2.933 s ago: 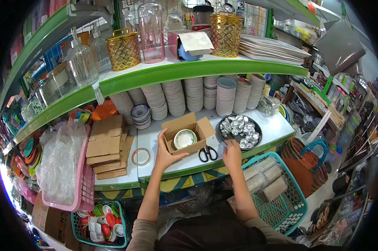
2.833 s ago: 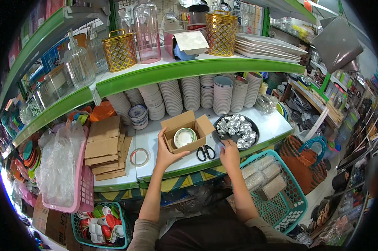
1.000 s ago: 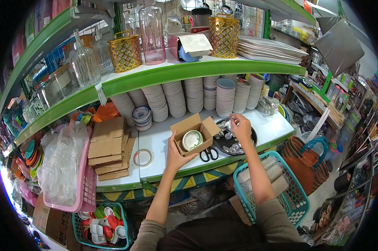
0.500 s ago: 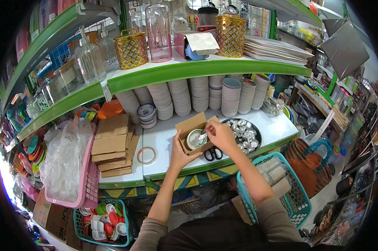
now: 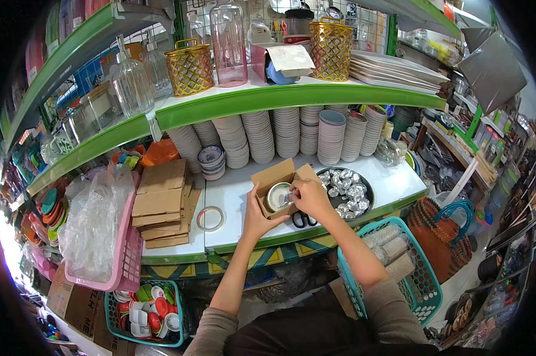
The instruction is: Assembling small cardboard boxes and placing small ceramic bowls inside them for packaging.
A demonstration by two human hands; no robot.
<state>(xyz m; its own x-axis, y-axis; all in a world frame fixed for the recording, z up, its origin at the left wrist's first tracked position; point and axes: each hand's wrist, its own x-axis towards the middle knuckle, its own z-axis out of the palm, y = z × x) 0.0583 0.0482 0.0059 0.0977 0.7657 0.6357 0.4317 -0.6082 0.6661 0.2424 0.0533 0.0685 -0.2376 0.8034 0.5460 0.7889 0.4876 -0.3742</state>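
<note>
My left hand [image 5: 261, 215] grips a small open cardboard box [image 5: 267, 175] from its left side, thumb stretched along the near wall. A white bowl [image 5: 278, 196] with a dark rim line sits inside the box. Over the box's right side reaches my right hand [image 5: 308, 196], its fingers pinched at the bowl's edge on a small silvery piece of foil, mostly hidden by the fingertips. Black-handled scissors [image 5: 304, 220] lie against the box's near right corner, their blades out of sight. Right of the box stands a dark round tray [image 5: 372, 193] with several crumpled foil balls [image 5: 352, 191].
Flattened cardboard boxes [image 5: 158, 204] and a tape roll [image 5: 210, 218] lie to the left. Stacked bowls [image 5: 258, 139] line the back under a green-edged shelf [image 5: 303, 97]. A pink basket [image 5: 128, 252] and turquoise baskets [image 5: 419, 296] stand along the front.
My right hand has moved slightly left and down into the box, and its fingertips now cover more of the silvery piece. My left hand keeps its hold on the box.
</note>
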